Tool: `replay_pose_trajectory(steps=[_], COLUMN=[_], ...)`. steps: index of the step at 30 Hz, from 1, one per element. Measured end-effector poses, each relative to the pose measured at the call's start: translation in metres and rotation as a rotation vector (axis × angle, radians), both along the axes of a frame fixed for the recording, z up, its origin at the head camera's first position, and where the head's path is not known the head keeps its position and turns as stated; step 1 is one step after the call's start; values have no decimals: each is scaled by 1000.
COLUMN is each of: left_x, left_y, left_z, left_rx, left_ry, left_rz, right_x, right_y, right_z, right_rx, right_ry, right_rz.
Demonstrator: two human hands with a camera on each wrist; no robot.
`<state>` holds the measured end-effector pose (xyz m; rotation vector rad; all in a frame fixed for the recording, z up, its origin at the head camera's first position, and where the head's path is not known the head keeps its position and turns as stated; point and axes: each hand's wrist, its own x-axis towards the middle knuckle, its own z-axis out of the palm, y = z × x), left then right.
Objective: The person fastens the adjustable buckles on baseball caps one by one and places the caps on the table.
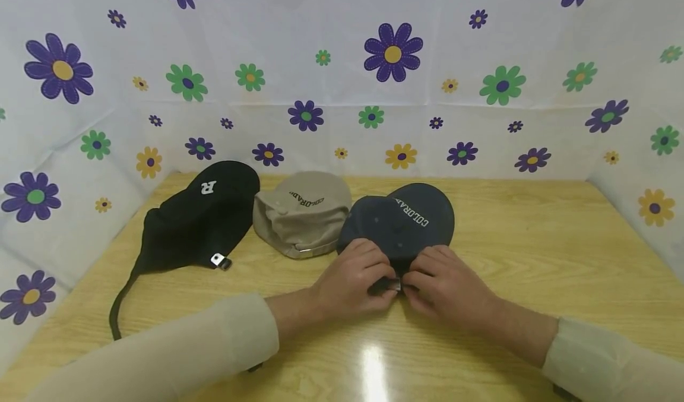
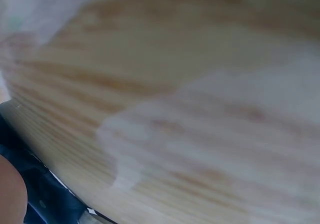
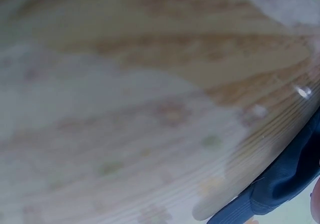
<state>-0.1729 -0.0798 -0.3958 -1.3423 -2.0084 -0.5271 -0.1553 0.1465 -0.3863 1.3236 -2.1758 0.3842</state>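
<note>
A navy cap (image 1: pixel 374 224) with white COLORADO lettering lies on the table in the head view, its strap side toward me. At that near edge, my left hand (image 1: pixel 352 280) pinches one part of the strap, by a small metal buckle (image 1: pixel 396 284). My right hand (image 1: pixel 449 280) pinches the strap from the other side, fingertips close to those of the left. Most of the strap is hidden behind the fingers. Both wrist views catch only a bit of navy fabric, the cap (image 2: pixel 47 191) at lower left in one and the cap (image 3: pixel 280 184) at lower right in the other.
Left of the navy cap sits a beige cap (image 1: pixel 320 194), also lettered COLORADO. Further left is a black cap (image 1: pixel 198 224) with a white R, its strap trailing toward me. A white flower-patterned cloth (image 1: pixel 331 10) hangs around the wooden table (image 1: pixel 534 253).
</note>
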Motion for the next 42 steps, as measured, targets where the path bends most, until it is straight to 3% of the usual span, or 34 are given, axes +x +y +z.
replay_pose_trajectory(steps=[24, 35, 42], left_x=[-1, 0, -1], left_y=[0, 0, 1], left_z=[0, -1, -1], left_rx=[1, -3, 6], left_ry=[16, 18, 18], left_rz=[8, 19, 16], right_x=[1, 1, 2], right_y=[0, 1, 0], right_z=[3, 1, 2], right_rx=[-5, 37, 37], right_ry=[35, -60, -35], right_rz=[-28, -57, -56])
